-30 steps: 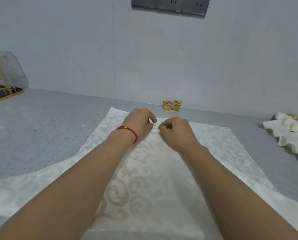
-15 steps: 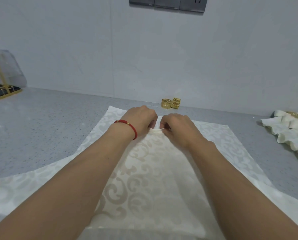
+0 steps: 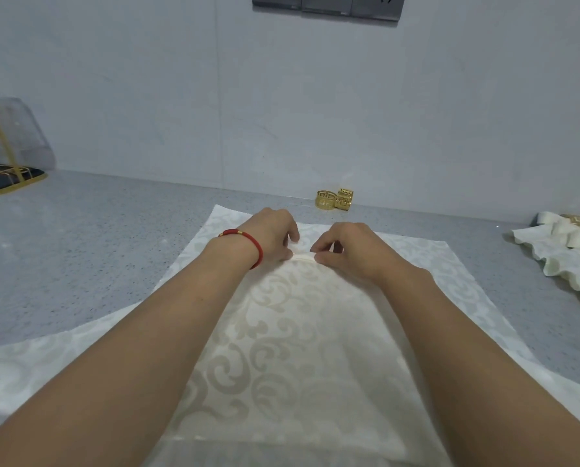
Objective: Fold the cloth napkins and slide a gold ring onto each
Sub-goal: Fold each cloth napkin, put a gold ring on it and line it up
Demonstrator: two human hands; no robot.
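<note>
Grey speckled counter (image 3: 89,251): patterned cloth napkin (image 3: 292,348) spread flat, left hand (image 3: 270,235) and right hand (image 3: 349,251) pinching its small raised fold at centre, two gold rings (image 3: 334,199) beyond by the wall.

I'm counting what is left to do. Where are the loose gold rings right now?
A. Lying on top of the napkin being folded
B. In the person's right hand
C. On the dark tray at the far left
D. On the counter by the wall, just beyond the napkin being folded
D: the two loose gold rings sit side by side on the grey counter at the wall, beyond the far edge of the napkin, and neither hand touches them.
</note>
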